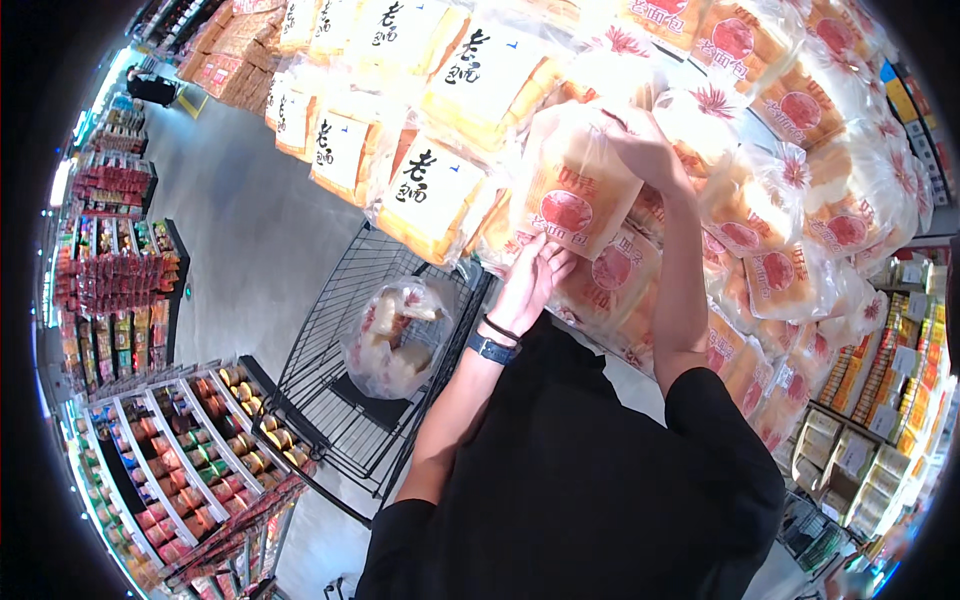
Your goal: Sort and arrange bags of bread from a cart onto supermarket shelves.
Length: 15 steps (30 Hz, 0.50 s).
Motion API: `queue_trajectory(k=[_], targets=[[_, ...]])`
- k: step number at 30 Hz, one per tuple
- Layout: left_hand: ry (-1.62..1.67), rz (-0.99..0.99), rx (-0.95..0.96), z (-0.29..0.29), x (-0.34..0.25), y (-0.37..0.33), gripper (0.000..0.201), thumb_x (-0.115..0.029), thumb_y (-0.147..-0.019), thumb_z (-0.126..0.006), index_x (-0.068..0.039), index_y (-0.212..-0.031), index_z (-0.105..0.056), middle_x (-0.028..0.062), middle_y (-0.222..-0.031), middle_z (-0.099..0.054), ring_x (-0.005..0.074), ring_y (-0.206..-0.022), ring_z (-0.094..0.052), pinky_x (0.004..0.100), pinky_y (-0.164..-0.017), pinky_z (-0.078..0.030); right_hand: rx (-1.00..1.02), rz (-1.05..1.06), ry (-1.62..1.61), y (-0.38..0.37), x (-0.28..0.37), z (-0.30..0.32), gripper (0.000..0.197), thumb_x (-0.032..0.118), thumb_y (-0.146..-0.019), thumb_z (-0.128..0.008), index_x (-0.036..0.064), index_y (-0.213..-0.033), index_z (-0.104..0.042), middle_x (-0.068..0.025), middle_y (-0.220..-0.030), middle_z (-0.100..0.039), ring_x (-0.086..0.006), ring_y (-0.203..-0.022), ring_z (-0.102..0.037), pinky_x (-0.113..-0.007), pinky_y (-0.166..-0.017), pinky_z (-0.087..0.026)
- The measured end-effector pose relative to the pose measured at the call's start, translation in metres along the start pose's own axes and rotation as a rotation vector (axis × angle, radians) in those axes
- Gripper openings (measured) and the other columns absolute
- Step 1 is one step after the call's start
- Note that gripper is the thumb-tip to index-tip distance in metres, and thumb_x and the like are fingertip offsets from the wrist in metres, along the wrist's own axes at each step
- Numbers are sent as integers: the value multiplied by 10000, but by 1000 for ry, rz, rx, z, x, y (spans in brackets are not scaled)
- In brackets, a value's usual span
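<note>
In front of me I hold a clear bag of bread (pixel 575 190) with a red round print, tilted over the display. My right hand (pixel 640 145) is closed on its upper part; the bag partly hides the fingertips. At the bottom edge, my left hand (pixel 543 268) grips the bag with bent fingers, wearing a dark watch and a band on the wrist. Square-printed packs of bread (pixel 430 195) lie stacked to the left of the held bag. More red-printed bread bags (pixel 775 225) are piled to the right.
A black wire shopping cart (pixel 330 300) stands at my left, with a clear plastic bag of pale food (pixel 395 335) inside. Shelves of tubs (pixel 190 460) are at lower left. Yellow-boxed goods (pixel 875 360) line a shelf at right. A grey aisle floor (pixel 235 220) runs left of the display.
</note>
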<state>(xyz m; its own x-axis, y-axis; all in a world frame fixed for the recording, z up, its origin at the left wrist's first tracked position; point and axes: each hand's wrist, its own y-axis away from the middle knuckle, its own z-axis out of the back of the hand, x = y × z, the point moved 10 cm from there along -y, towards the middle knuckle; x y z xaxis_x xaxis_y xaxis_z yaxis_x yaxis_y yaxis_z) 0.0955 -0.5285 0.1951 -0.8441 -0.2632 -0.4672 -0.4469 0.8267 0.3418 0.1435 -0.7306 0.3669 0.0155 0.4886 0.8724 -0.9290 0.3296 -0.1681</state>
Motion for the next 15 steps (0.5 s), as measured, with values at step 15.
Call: queue_trajectory(k=[15], targets=[[-2518,-901,379,-99,-33,28,630,-209,-781,-670,-94,-1380,-510,108,-1397,-504,269,-1333,-462,453,-1154,-331,-407,308,503,15,17,30,276,140,-868,-669,36,-1124,-677,-140,-1131,-678,-330,-1077,-624,-391,-970,-484]])
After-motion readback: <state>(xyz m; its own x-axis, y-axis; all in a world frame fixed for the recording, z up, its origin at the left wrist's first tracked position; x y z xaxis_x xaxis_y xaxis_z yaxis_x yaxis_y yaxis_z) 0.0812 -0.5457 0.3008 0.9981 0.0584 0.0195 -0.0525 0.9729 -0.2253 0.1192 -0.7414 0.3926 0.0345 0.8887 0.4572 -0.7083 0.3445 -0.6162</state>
